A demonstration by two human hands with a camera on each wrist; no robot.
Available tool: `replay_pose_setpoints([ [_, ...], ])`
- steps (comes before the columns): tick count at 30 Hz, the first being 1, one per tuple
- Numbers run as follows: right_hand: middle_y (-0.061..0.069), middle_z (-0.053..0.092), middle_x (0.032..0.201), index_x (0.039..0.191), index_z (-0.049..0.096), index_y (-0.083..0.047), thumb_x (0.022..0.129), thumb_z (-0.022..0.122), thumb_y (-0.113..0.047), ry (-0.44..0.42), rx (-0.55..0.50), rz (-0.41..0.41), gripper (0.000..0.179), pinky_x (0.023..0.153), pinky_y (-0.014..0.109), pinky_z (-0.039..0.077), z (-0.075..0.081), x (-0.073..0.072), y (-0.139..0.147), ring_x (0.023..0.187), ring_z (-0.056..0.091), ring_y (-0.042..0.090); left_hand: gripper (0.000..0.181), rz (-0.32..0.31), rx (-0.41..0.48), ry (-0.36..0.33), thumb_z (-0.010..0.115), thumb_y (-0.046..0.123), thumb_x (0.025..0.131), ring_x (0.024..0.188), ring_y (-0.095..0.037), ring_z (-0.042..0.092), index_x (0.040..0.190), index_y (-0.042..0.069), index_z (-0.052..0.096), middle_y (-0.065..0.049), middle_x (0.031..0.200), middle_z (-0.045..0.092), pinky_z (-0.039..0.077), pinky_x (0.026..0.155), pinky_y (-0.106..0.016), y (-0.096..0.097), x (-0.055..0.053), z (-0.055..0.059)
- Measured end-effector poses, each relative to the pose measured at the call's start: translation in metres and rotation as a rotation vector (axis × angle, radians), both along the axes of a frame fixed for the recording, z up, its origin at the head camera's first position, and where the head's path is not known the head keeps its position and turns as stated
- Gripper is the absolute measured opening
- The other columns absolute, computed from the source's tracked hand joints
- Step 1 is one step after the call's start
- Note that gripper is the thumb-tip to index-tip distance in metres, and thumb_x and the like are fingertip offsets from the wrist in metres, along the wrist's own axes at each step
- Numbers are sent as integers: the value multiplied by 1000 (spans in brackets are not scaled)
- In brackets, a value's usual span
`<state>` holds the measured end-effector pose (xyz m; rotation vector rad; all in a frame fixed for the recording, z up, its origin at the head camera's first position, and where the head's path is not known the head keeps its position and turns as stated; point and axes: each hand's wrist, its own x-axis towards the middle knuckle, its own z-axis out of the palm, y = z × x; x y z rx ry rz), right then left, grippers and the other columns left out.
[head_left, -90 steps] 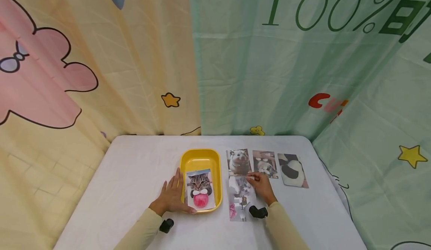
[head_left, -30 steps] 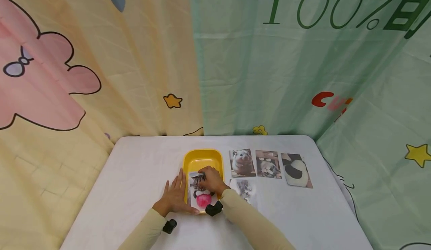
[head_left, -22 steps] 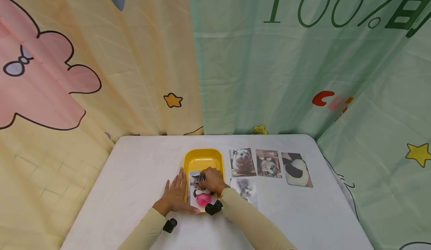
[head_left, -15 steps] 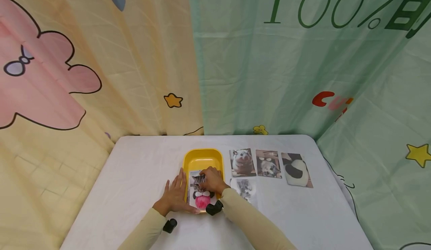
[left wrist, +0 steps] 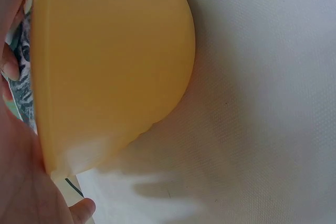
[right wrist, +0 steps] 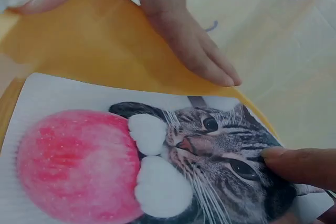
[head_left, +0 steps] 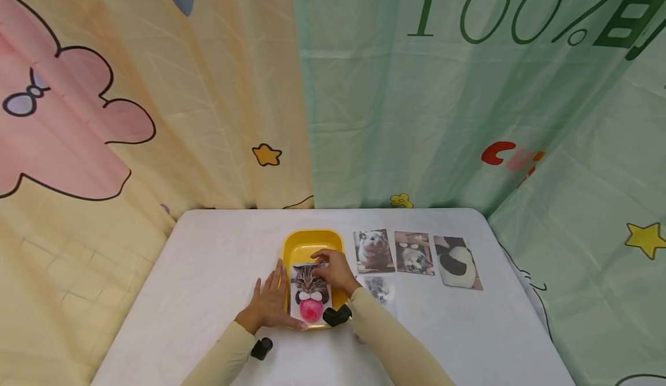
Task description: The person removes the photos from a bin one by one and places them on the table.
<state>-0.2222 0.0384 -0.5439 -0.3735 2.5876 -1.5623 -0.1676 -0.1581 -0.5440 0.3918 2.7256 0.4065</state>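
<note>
In the head view we see one container, a yellow tray (head_left: 307, 252), on the white table (head_left: 224, 241). In its near half is the cat card (head_left: 311, 293), the single card we can make out inside; whether others lie beneath, we cannot tell. Our left hand (head_left: 267, 302) has a wide grip, fingers straight against the tray's left rim and thumb along its near edge. Our right hand (head_left: 337, 270) has a narrow grip, pinching the cat card near its upper right corner. To the right of the tray we count three cards in a row: a hamster card (head_left: 374, 251), a kitten card (head_left: 414, 253) and a black-and-white card (head_left: 458, 262). Nearer us is a fourth, a pale card (head_left: 381, 289), partly covered by our right sleeve (head_left: 395, 340).

In the left wrist view we see the tray's outer wall up close, our palm against its rim and a strip of grey print beyond.

In the right wrist view the cat card shows one cat's face, two white shapes and one pink ball; our thumb (right wrist: 299, 163) presses its printed side.
</note>
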Motion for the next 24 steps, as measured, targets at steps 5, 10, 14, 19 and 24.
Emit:
replay_pose_setpoints([
  [5, 5, 70, 85, 88, 75, -4, 79, 79, -9, -47, -34, -25, 11, 52, 26, 51, 1, 0, 5, 60, 56, 12, 148, 2, 2, 9, 76, 76, 51, 142, -41, 17, 152, -5, 5, -20, 160, -5, 5, 113, -62, 0, -1, 0],
  [10, 5, 72, 90, 92, 76, -5, 85, 72, -7, -35, 45, 21, 8, 66, 26, 54, 1, 3, 11, 73, 60, 13, 149, 5, 5, 8, 76, 76, 50, 142, -42, 17, 152, -5, 4, -20, 160, -6, 5, 113, -62, 0, -1, 1],
  [14, 8, 72, 96, 97, 75, -3, 85, 68, -1, 12, 92, 60, 15, 71, 27, 54, 3, 6, 17, 79, 60, 15, 150, 9, 5, 5, 77, 76, 49, 142, -42, 18, 152, -5, 4, -20, 160, -6, 7, 113, -62, 1, -1, -1],
  [19, 10, 72, 97, 99, 74, -2, 82, 70, 0, 52, 86, 19, 17, 61, 22, 49, 4, 6, 23, 74, 59, 13, 150, 15, 0, 3, 77, 75, 49, 142, -42, 18, 152, -5, 5, -21, 160, -5, 8, 113, -62, 1, -1, -3],
  [24, 10, 72, 89, 96, 74, -2, 82, 72, -1, 55, 33, -54, 14, 49, 21, 45, 2, 5, 31, 54, 51, 8, 150, 26, 14, -11, 78, 75, 49, 143, -42, 16, 152, -5, 4, -20, 160, -5, 7, 113, -62, 1, -1, -4],
])
